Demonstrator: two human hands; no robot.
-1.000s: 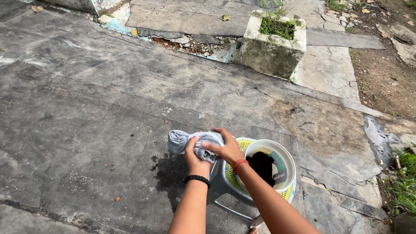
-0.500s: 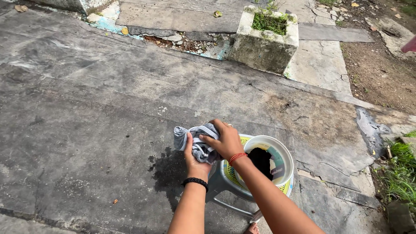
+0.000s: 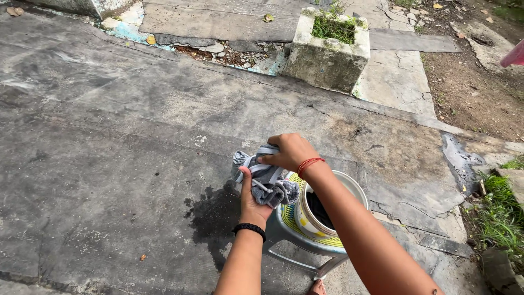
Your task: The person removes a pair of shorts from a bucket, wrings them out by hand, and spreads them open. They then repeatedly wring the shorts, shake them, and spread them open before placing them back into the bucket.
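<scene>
A wet grey striped cloth [image 3: 267, 183] is bunched up between both my hands, held above the left edge of a plastic stool [image 3: 295, 232]. My left hand [image 3: 251, 202], with a black wristband, grips it from below. Over the top of the bundle, my right hand [image 3: 289, 153], with a red thread at the wrist, closes on it. A white bucket [image 3: 310, 216] with dark cloth inside stands on the stool, partly hidden by my right forearm.
A dark wet patch [image 3: 210, 210] marks the concrete left of the stool. A concrete planter block [image 3: 326, 52] with grass stands at the back. Broken rubble lies along the far slab edge, bare soil and grass [image 3: 499, 216] at the right.
My right hand has risen over the top of the cloth and the bundle has turned and tightened. The view has shifted, so my right forearm now covers much of the bucket.
</scene>
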